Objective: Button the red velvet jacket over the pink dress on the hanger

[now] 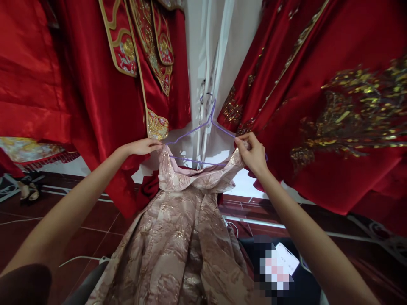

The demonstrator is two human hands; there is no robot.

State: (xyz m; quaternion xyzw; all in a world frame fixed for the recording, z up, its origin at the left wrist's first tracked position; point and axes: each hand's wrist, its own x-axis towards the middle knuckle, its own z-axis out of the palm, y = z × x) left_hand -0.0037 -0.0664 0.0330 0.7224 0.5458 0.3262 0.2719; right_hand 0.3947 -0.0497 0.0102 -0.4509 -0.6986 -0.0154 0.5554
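Note:
A pale pink and gold brocade dress (178, 228) hangs in front of me on a thin purple hanger (193, 128). My left hand (143, 147) is closed at the dress's left shoulder strap, by the hanger's left end. At the other side my right hand (252, 153) pinches the right strap against the hanger's right arm. The neckline stretches between both hands, and the hanger's lower bar shows behind it. The hanger's hook lies near a white metal pole (219, 59).
Red garments with gold embroidery (127, 46) hang on the left; a red one with gold sequins (349, 123) hangs on the right. Below are dark red floor tiles (92, 237), a white cable (82, 257) and a lit phone (282, 258). Shoes (28, 190) stand at far left.

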